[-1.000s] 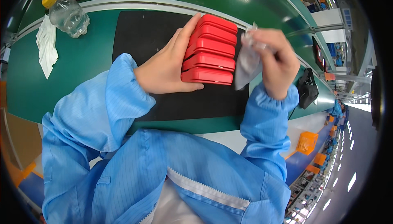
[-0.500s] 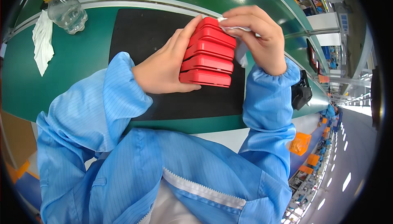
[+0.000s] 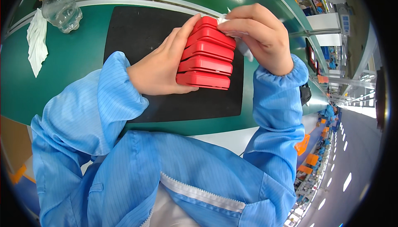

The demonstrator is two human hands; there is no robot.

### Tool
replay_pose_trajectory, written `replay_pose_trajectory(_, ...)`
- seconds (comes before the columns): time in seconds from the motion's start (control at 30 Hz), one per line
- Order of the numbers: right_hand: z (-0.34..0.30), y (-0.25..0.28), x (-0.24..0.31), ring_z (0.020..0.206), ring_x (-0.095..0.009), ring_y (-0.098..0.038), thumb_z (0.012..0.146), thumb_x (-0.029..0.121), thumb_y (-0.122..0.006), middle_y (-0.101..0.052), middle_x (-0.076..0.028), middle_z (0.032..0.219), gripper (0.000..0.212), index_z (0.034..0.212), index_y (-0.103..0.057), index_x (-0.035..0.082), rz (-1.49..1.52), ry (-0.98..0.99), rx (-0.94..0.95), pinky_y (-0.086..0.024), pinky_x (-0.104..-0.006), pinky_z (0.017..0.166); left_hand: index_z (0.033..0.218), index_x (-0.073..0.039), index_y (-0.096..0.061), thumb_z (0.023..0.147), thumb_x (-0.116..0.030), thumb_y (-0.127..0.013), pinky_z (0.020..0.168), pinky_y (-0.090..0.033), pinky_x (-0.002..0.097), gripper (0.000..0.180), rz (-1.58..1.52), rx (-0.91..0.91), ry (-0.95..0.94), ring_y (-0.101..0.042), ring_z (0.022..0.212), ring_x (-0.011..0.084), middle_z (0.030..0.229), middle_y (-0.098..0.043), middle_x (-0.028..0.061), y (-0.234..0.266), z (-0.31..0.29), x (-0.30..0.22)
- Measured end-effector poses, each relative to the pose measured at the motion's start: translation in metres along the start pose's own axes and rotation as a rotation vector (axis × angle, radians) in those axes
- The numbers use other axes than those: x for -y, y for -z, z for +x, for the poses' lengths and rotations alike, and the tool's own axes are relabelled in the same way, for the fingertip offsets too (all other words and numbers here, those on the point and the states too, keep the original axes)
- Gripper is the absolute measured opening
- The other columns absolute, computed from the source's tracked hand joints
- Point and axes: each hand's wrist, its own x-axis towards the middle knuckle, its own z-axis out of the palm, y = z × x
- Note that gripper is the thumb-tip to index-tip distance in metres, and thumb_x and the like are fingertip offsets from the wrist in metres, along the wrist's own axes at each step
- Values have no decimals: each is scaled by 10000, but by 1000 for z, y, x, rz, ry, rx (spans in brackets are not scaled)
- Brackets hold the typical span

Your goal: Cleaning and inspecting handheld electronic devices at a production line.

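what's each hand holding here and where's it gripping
The left hand grips the stack of red cases along its left side. The right hand pinches a white wipe bunched under its fingers, pressed on the top case.

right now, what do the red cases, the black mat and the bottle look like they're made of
Red cases: apparently moulded plastic, smooth with a soft sheen and rounded edges. Black mat: likely rubber or foam, matte, flat, no glare. Bottle: clear thin plastic, see-through and ribbed, with a yellow cap. The left hand steadies the cases; the right hand presses a white wipe, cloth or paper, on top.
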Motion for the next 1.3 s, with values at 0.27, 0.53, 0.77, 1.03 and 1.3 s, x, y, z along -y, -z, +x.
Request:
replay_pose_trajectory(0.27,-14,-3,-3,885,-262,-685,756,-92,-714,-667,-104,958,276,999,-718,40,136,-107,-66,-577,-333,718,1575,-27,15,699,-141,-884,1122,-390,444,1260,-30,13,24,-390,1358,435,1462,-317,268,-2,5,-3)
replay_pose_trajectory(0.53,-11,-13,-15,881,-240,-708,859,-8,-703,-718,-91,980,173,1017,-736,54,197,-58,-135,-579,-328,778,1584,-85,121,729,-113,-851,1144,-327,391,1295,-217,36,138,-420,1383,263,1519,-357,141,-2,1,-3)
replay_pose_trajectory(0.77,-30,14,-11,902,-267,-669,809,25,-712,-685,-59,936,170,972,-716,76,-16,34,-36,-568,-361,767,1572,-38,80,694,-112,-899,1106,-401,397,1317,-51,59,-21,-523,1297,322,1429,-470,189,-5,8,-3)
replay_pose_trajectory(1.03,-11,11,-5,974,-295,-651,732,44,-736,-668,-84,1012,310,1036,-682,79,-126,116,47,-548,-381,823,1569,-28,85,709,-85,-887,1096,-418,389,1299,-81,35,-55,-522,1298,310,1429,-468,186,-1,4,-2)
replay_pose_trajectory(1.3,-12,13,0,900,-271,-675,720,-100,-678,-693,-106,1026,379,1058,-728,65,-149,81,63,-566,-339,749,1580,-57,37,673,-123,-910,1118,-405,451,1313,-133,38,101,-412,1359,422,1487,-302,256,-2,0,1)
